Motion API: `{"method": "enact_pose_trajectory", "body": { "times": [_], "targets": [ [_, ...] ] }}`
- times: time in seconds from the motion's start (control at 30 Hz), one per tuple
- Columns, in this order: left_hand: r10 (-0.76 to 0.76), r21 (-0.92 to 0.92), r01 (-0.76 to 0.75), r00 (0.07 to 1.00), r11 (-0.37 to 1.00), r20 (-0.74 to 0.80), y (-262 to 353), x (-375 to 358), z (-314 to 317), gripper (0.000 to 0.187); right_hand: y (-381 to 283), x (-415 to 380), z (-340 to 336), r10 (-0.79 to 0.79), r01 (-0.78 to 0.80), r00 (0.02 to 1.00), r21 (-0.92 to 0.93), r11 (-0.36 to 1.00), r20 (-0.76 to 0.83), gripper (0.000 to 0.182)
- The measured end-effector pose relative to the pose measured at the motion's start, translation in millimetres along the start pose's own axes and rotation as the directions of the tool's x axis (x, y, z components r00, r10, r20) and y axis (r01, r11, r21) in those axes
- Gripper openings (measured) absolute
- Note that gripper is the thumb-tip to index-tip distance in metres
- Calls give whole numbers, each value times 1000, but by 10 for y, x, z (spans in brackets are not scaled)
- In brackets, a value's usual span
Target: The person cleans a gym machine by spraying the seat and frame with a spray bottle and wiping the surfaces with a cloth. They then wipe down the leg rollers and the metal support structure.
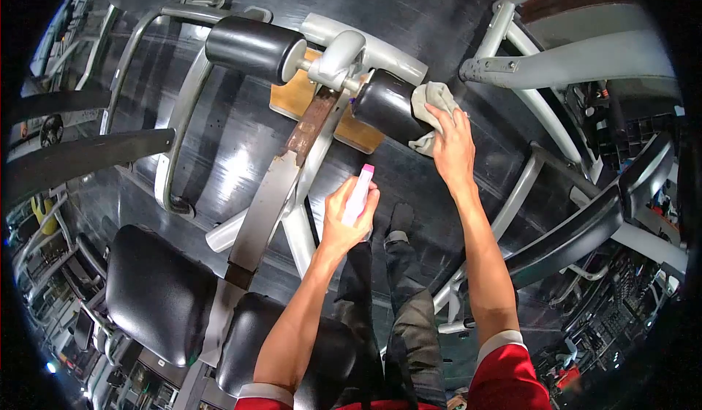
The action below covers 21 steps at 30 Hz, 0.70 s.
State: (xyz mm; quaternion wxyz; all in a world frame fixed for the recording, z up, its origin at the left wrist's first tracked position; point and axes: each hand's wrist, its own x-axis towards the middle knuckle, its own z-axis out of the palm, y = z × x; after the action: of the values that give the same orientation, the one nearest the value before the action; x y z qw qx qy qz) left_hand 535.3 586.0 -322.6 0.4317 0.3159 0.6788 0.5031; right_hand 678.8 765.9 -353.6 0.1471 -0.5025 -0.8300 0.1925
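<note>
My right hand is closed on a crumpled light grey cloth, which lies against the outer end of a black padded roller. My left hand wraps round a white bottle with a pink top, tilted upward just below that roller. A second black roller sits on the far side of the grey metal joint between them. From this joint a grey beam with a worn brown patch runs down toward the seat pads.
Two black seat pads flank the beam at the lower left. A wooden board lies under the rollers. Grey tubular frames of other machines stand at right, with a long black pad. Dark flooring surrounds my feet.
</note>
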Motion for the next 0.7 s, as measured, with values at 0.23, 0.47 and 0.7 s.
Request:
{"method": "enact_pose_trajectory", "body": {
  "times": [0.23,0.47,0.7],
  "targets": [
    [-11,37,9,999,999,38,57,8,5,7,-493,777,580,-207,209,978,110,972,-24,38],
    [1,44,-3,999,999,42,40,21,-45,8,-20,1000,422,-143,-7,925,392,920,351,29],
    [-33,82,33,999,996,-3,90,29,-62,10,373,455,-2,-31,-39,964,255,966,264,27]
  ]
}}
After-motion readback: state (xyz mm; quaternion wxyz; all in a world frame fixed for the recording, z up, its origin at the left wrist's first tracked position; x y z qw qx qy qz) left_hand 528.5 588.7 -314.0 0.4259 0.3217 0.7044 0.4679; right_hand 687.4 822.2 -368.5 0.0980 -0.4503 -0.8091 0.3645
